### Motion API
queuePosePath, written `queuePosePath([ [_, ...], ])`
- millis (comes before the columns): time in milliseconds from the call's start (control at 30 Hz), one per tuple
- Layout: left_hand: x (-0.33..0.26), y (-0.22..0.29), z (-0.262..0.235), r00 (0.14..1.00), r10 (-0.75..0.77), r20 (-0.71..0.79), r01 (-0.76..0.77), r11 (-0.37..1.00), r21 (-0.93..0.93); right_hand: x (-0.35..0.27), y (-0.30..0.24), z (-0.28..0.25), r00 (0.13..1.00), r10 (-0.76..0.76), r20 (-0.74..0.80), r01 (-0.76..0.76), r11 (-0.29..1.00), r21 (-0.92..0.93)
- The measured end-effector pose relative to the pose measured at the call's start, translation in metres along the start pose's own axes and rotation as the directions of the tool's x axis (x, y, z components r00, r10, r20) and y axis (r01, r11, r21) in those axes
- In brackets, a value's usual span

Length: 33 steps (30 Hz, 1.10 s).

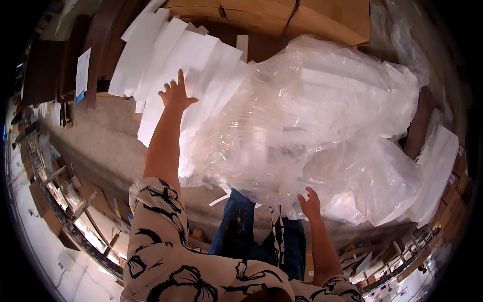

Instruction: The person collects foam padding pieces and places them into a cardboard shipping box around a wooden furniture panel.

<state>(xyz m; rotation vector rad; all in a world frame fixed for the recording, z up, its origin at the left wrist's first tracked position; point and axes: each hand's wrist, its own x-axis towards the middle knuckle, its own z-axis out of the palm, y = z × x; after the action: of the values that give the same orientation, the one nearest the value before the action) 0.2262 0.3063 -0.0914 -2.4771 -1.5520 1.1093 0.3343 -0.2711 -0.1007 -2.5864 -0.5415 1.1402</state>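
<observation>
White sheets (196,55), flat and overlapping like a fan, lie at eleven o'clock. My left hand (174,95) is over them, its fingers spread wide and closed on nothing, though I cannot tell how firmly they touch the top sheet. From the centre out to three o'clock billows a big crumpled heap of clear plastic film (282,105), with more white showing through it. My right hand (310,205) is at the heap's near edge, toward five o'clock, fingers parted and a little bent; I cannot tell whether they touch the film. Brown cardboard (332,22) stands beyond the heap at one o'clock. Dark brown panels (48,68) stand at ten, a paper sheet (83,73) on one of them. Bare floor (108,131) shows at nine o'clock, and my blue jeans (232,221) at six, below the film.
</observation>
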Motion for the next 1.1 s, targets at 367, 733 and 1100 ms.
queuePosePath([
  [367,0.018,-0.053,-0.007,0.786,-0.133,-0.604,0.085,0.991,-0.107,0.012,-0.024,0.011,0.805,0.130,0.580,0.021,0.969,-0.246],
  [733,-0.210,0.141,0.072,0.972,0.219,0.081,-0.063,0.579,-0.813,-0.177,0.015,-0.300,0.909,0.068,0.411,-0.416,0.127,0.900],
  [1100,-0.491,0.315,-0.002,0.174,0.982,0.075,0.151,0.049,-0.987,-0.198,0.012,-0.242,0.997,0.015,0.072,-0.072,-0.030,0.997],
])
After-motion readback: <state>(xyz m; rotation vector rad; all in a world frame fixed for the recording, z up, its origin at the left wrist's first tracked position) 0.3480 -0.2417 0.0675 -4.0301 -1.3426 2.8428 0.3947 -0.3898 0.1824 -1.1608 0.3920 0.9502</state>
